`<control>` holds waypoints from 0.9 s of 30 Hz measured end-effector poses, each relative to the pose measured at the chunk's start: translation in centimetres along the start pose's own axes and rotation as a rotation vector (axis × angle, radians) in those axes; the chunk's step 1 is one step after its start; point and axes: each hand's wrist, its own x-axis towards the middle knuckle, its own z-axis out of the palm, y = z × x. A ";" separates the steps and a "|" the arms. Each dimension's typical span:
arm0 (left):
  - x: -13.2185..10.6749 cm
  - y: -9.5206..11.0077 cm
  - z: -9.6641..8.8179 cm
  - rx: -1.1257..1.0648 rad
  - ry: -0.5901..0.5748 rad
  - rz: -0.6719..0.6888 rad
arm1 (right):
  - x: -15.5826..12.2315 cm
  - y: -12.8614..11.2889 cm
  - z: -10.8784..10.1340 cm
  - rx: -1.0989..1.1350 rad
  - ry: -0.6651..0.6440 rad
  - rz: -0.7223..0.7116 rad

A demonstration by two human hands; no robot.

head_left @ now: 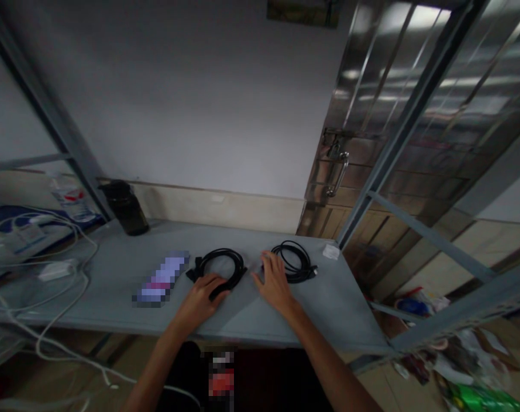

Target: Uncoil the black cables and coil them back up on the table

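Left hand (202, 297) fingers grasp the near rim of the left cable coil (222, 264). Right hand (274, 283) lies flat, fingers released, touching the right cable coil (297, 260). Smooth grey surface (114, 274), bare toward its near edge.

The left hand (202, 297) covers the near arc of the black cable coil (220, 266) under it; whether its fingers clasp the cable cannot be told. The right hand (274, 283) hides the near-left edge of the second coil (294, 262). Both forearms are cut off by the bottom edge. A flat item (161, 278) just left of the left hand is pixelated and unreadable. A second pixelated patch (222, 375) lies between the forearms. A small white scrap (330, 252) beyond the right hand is too small to identify. The floor clutter (457, 377) far right of the right hand is blurred.
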 end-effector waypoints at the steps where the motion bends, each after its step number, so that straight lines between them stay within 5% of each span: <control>1: 0.0 0.0 0.0 0.007 -0.002 0.000 | -0.1 1.6 -1.0 -0.044 0.031 0.045; 5: 0.1 -0.4 0.2 0.094 0.053 0.003 | -1.3 7.6 -4.1 -0.167 0.017 0.153; 8: 0.1 -0.9 0.4 0.167 0.150 -0.003 | -2.7 9.3 -4.8 -0.155 -0.060 0.102; 14: 0.1 -0.7 0.5 0.198 0.204 0.013 | -3.4 8.6 -4.5 -0.114 -0.078 0.075; 20: 0.2 -0.3 0.3 0.180 0.248 0.019 | -2.7 8.2 -5.4 -0.016 0.036 0.214; 27: 0.1 -0.2 0.1 0.148 0.288 0.036 | 0.8 6.6 -9.5 0.240 0.259 0.398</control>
